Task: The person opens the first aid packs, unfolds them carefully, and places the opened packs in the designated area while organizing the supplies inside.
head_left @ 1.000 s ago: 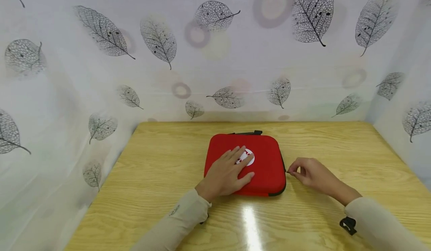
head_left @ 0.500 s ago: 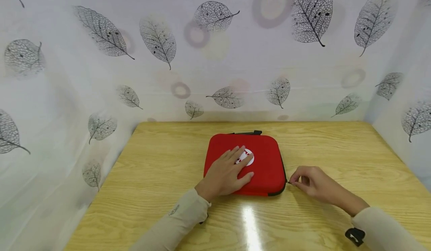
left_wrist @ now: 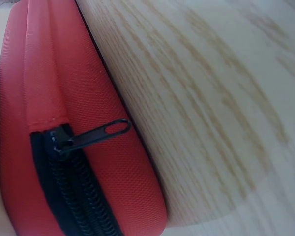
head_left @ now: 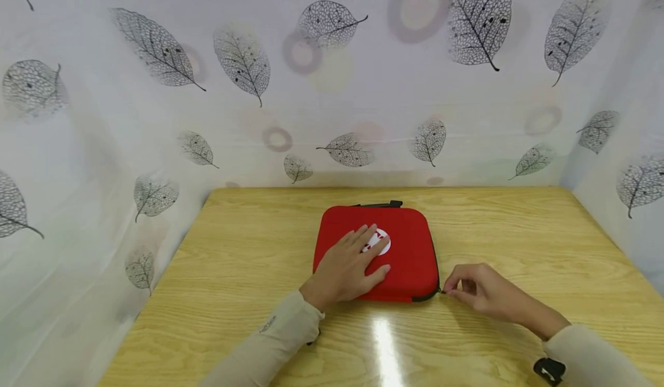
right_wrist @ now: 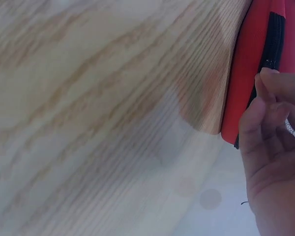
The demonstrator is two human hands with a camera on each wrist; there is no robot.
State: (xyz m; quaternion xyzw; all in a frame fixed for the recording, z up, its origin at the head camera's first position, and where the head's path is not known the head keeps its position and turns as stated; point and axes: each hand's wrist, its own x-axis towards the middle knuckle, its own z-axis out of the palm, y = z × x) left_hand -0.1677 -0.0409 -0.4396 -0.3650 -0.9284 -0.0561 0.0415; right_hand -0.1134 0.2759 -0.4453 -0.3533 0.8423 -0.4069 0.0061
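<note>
A red zip case (head_left: 410, 260) with a white round emblem (head_left: 383, 243) lies flat on the wooden table. My left hand (head_left: 344, 269) rests on its lid with fingers spread, covering part of the emblem. At the case's near right corner, thumb and forefinger of my right hand (head_left: 479, 292) pinch a zipper pull (head_left: 441, 290), mostly hidden by the fingertips. In the right wrist view, the zipper slider (right_wrist: 269, 63) sits on the black zipper track just past those fingertips. A second zipper pull (left_wrist: 101, 134) sticks out loose beside the track's end in the left wrist view.
A black carry handle (head_left: 389, 204) projects from the case's far side. The wooden table (head_left: 249, 243) extends all around it. Leaf-patterned cloth (head_left: 353, 98) hangs behind the table and along both sides.
My right hand has drawn the zipper pull toward me along the case's right side, down to the near corner. The left hand has stayed in place on the lid.
</note>
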